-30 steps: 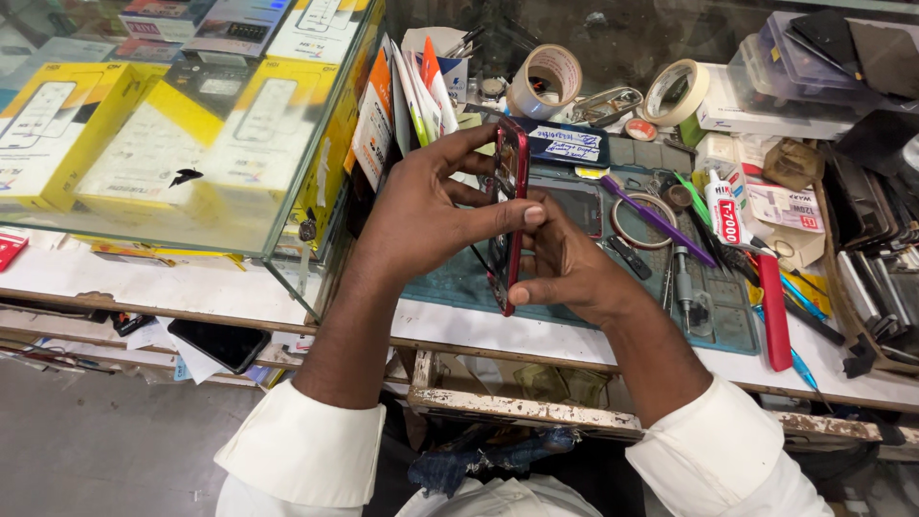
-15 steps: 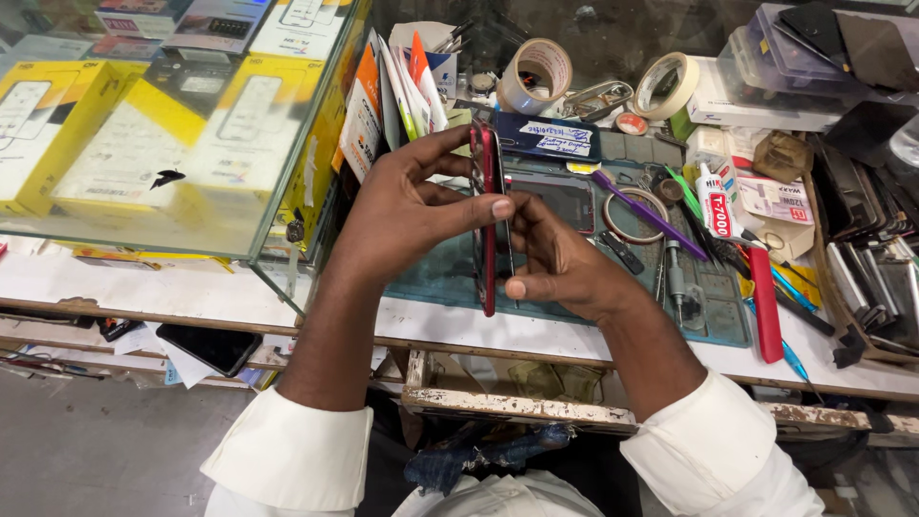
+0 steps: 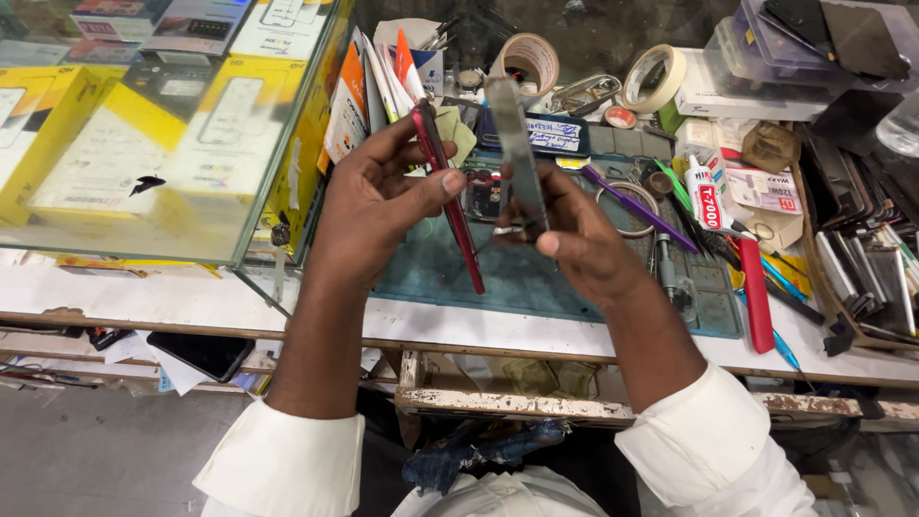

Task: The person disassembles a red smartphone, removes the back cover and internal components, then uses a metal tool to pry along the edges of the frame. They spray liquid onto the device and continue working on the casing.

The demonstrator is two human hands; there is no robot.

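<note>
The left hand (image 3: 378, 206) is closed on a thin red phone body (image 3: 448, 196), seen from its edge. The thumb presses one side and the fingers wrap the other. The right hand (image 3: 574, 239) grips a flat grey panel (image 3: 517, 153), also seen edge-on. It stands up just at 3 o'clock from the red phone body, a little apart from it at the top. Both are held in the air over a blue-green work mat (image 3: 536, 282).

The mat lies on a white desk (image 3: 316, 311) with a worn front edge. At 9 o'clock from the hands stands a glass case (image 3: 172, 144) full of yellow boxes (image 3: 86, 144). At 12 o'clock, two rolls of tape (image 3: 526, 59) sit at the back of the desk. At 3 o'clock lie a purple tool (image 3: 637, 206), a small white glue tube (image 3: 704, 196) and a long red tool (image 3: 754, 297). More dark tools are piled at the far 3 o'clock edge. A black phone (image 3: 201, 354) rests on a shelf under the desk, at 7 o'clock. The floor (image 3: 96, 460) below is grey. White sleeves (image 3: 287, 464) cover both arms.
</note>
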